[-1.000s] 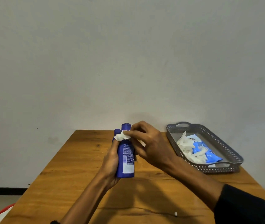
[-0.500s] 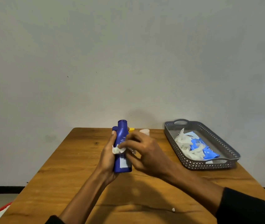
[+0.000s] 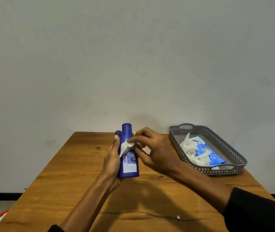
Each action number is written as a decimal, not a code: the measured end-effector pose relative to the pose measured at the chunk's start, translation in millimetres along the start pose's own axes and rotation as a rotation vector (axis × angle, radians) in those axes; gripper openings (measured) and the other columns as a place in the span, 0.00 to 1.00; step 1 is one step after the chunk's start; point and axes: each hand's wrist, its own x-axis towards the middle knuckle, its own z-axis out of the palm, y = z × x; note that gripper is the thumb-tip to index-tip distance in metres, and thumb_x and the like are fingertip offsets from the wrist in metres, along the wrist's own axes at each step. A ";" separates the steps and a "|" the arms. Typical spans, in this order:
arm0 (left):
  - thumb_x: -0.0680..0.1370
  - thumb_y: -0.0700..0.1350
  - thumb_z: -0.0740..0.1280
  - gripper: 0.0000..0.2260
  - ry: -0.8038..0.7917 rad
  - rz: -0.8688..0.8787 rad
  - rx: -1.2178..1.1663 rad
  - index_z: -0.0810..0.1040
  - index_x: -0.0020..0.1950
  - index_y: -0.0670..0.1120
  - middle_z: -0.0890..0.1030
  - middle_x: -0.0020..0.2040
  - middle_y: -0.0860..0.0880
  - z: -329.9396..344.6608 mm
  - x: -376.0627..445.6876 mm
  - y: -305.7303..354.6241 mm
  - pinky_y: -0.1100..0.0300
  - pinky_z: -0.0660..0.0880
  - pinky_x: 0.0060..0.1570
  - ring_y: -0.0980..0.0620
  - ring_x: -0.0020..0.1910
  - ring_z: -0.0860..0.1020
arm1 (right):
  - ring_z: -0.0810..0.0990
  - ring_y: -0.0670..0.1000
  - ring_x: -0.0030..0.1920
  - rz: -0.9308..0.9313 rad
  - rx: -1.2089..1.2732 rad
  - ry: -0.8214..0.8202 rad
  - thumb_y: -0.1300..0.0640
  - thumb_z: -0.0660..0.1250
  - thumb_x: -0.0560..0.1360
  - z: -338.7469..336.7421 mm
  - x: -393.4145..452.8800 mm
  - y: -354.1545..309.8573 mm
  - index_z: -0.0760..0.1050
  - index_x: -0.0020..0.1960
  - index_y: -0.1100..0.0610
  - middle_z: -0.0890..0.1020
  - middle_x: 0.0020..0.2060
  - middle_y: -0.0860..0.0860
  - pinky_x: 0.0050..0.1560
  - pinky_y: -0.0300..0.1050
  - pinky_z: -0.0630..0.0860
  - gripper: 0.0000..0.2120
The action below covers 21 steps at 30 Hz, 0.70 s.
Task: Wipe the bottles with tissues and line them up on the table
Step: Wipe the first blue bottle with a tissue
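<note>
Hands met over the middle of the wooden desk [image 3: 63, 173] in the head view. Her or his left hand [image 3: 112, 162] was wrapped round the lower left side of a dark blue bottle [image 3: 128, 158], thumb running up its edge, holding it upright with its base just above the desk surface. The right hand [image 3: 152, 150] came in from the right, its fingertips [image 3: 130, 141] pinching a crumpled white tissue [image 3: 126, 146] and pressing it against the bottle's shoulder, above the printed label. Behind the bottle another blue cap [image 3: 118, 132] showed just beside it, mostly hidden.

Off to the right, well apart from the hands, sat a grey perforated tray [image 3: 225, 146] with handles at both ends. Inside it lay a blue tissue packet [image 3: 213, 157] with loose white tissues [image 3: 189, 150] heaped over and beside it.
</note>
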 end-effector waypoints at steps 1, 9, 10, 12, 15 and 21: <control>0.77 0.60 0.59 0.25 0.009 0.024 0.011 0.76 0.64 0.43 0.84 0.41 0.45 2.0 -0.2 -0.2 0.55 0.79 0.35 0.49 0.35 0.82 | 0.74 0.43 0.42 0.033 0.001 0.050 0.61 0.71 0.75 -2.4 6.3 3.7 0.82 0.56 0.59 0.80 0.49 0.53 0.46 0.30 0.71 0.10; 0.82 0.57 0.55 0.23 0.069 0.080 0.013 0.76 0.62 0.41 0.85 0.49 0.40 -5.2 3.9 5.9 0.54 0.82 0.38 0.46 0.40 0.84 | 0.77 0.47 0.57 -0.034 0.101 -0.098 0.55 0.67 0.78 14.5 -46.4 -18.6 0.80 0.61 0.55 0.78 0.56 0.52 0.54 0.38 0.78 0.12; 0.82 0.57 0.55 0.23 0.086 0.082 0.023 0.76 0.62 0.41 0.85 0.50 0.40 -5.3 2.9 6.3 0.53 0.82 0.38 0.45 0.41 0.84 | 0.77 0.46 0.57 -0.043 0.112 -0.118 0.54 0.67 0.78 14.2 -48.3 -18.9 0.80 0.61 0.55 0.78 0.56 0.51 0.54 0.37 0.77 0.12; 0.81 0.58 0.56 0.23 0.107 0.086 0.062 0.77 0.60 0.41 0.84 0.48 0.39 -4.8 2.6 3.4 0.52 0.81 0.39 0.45 0.39 0.83 | 0.77 0.46 0.56 -0.047 0.101 -0.124 0.55 0.67 0.78 11.7 -40.9 -15.7 0.80 0.60 0.55 0.78 0.56 0.52 0.53 0.33 0.75 0.13; 0.81 0.57 0.58 0.18 0.127 0.099 0.142 0.79 0.52 0.45 0.83 0.40 0.45 0.9 -1.8 2.0 0.53 0.77 0.39 0.49 0.35 0.81 | 0.78 0.46 0.47 0.025 0.092 0.003 0.59 0.70 0.75 5.8 -13.0 -5.4 0.82 0.57 0.57 0.80 0.50 0.52 0.47 0.33 0.76 0.11; 0.82 0.55 0.58 0.17 0.116 0.143 0.176 0.79 0.50 0.44 0.82 0.37 0.47 3.5 -2.3 8.0 0.57 0.77 0.35 0.52 0.33 0.80 | 0.80 0.45 0.45 0.204 0.202 0.177 0.62 0.70 0.77 5.0 -1.9 -6.6 0.82 0.57 0.58 0.80 0.48 0.50 0.45 0.32 0.78 0.09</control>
